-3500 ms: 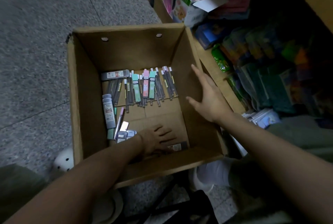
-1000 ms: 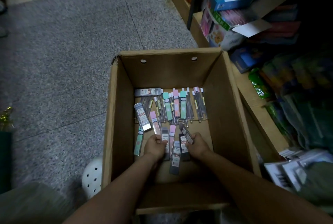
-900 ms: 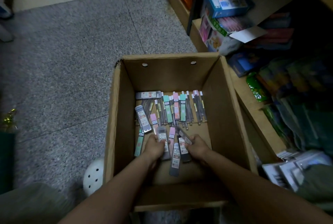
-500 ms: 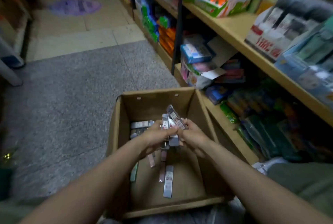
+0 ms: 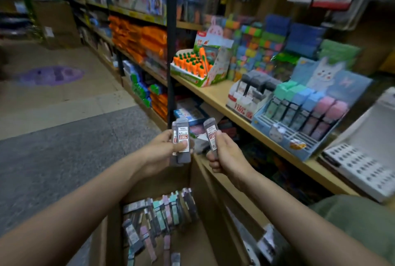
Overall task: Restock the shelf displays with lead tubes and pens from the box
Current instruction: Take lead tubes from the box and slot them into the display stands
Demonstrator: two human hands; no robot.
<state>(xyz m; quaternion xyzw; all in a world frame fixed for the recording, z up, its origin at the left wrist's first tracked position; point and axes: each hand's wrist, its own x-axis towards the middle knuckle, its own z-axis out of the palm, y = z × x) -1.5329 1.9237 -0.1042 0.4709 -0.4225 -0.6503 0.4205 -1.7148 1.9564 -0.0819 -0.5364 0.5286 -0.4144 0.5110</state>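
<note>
My left hand (image 5: 162, 150) grips a small stack of grey lead tubes (image 5: 181, 137) with red-and-white labels, held upright above the cardboard box (image 5: 205, 191). My right hand (image 5: 224, 156) grips a single grey lead tube (image 5: 211, 135) beside it. Below the hands, several more lead tubes and pens (image 5: 162, 216) in grey, mint and pink lie on the box floor. On the wooden shelf (image 5: 252, 122) to the right stands a white display of grey lead tubes (image 5: 250, 92) and a blue display of pastel tubes (image 5: 303, 111).
A carrot-pen display (image 5: 196, 64) stands further along the shelf. A white perforated tray (image 5: 363, 165) sits at the right edge. A black shelf upright (image 5: 171, 51) rises behind my hands. Grey and beige aisle floor (image 5: 64, 126) stretches left.
Both hands have lifted out of the box with lead tubes and separated; the right now holds one tube apart from the left's stack. The view has tilted up to the shelf.
</note>
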